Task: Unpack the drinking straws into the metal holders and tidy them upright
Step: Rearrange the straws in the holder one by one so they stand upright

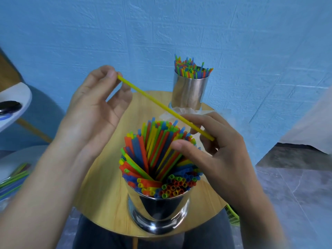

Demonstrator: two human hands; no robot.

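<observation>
A single yellow straw [158, 103] stretches across above the table, held at both ends. My left hand [97, 106] pinches its upper left end between thumb and fingers. My right hand [215, 150] grips the lower right end, its thumb resting against the bundle below. That bundle of coloured straws [154, 159] leans in several directions inside the near metal holder [158, 211]. A second metal holder [188, 92] stands at the far edge of the table, filled with upright coloured straws [190, 69].
The holders stand on a small round wooden table [107, 203]. Crumpled clear plastic wrapping [188, 112] lies between the holders. More loose straws [14, 178] lie on a surface at the left. A white table edge [16, 103] is at far left, a blue wall behind.
</observation>
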